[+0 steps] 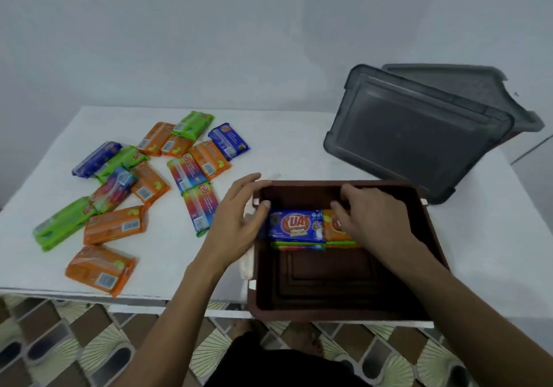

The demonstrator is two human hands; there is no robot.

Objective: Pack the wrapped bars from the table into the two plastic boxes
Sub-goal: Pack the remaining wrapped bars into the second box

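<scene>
**At lower centre, both hands are on the packed row in the box**

Inside the brown box, at lower centre-right of the frame, a blue bar and an orange bar lie side by side. They sit on top of other bars whose green and striped edges show just below them. Both run with their long axes left to right across the frame.

The left hand is at the box's left wall. Its fingers are spread and lightly bent against the blue bar's left end, touching it rather than pinching. The right hand lies over the orange bar with its fingers bent down onto it. I cannot tell whether they grip or only press.

Most of the job looks still to do, since many loose bars are scattered on the counter at left and upper left of the frame. The nearest one, a striped bar, lies just left of the left wrist with its long axis running up and down the frame. The left hand is plainly the nearer one. That bar would likely need about a quarter turn to match the row in the box. The lower half of the box floor is bare. Two grey lids rest at upper right.
</scene>
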